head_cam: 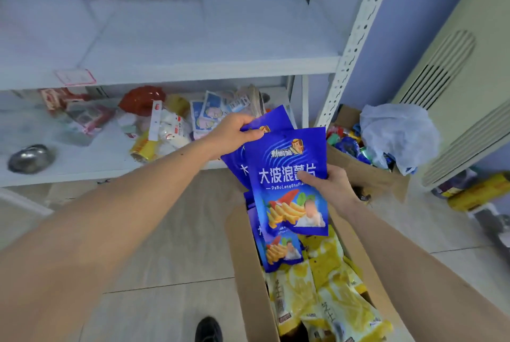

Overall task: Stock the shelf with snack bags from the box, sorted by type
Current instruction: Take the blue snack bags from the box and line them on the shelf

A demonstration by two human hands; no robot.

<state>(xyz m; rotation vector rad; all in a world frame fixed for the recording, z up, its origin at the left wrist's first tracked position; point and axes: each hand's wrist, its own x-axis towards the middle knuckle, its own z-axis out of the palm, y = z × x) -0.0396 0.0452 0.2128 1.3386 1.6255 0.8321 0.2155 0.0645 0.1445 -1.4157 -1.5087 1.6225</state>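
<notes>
Above the box (249, 272): two blue snack bags (287, 176) — held at 12 o'clock.
Left hand (237, 131): grip clamped on rear bag's top.
Right hand (331, 184): grip clamped on front bag's edge.
Box: yellow bags (331, 300) inside.

Glossy blue plastic snack bags (287, 176); matt brown cardboard box (248, 272); smooth white painted metal shelf (193, 38); shiny steel bowl (30, 158).

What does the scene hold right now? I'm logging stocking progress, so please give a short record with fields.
left hand: pinching the top of a rear blue bag
right hand: gripping the front blue bag by its right edge
box: open on the floor, holding blue and yellow bags
upper shelf: no bags visible
lower shelf: mixed goods, metal bowl
</notes>
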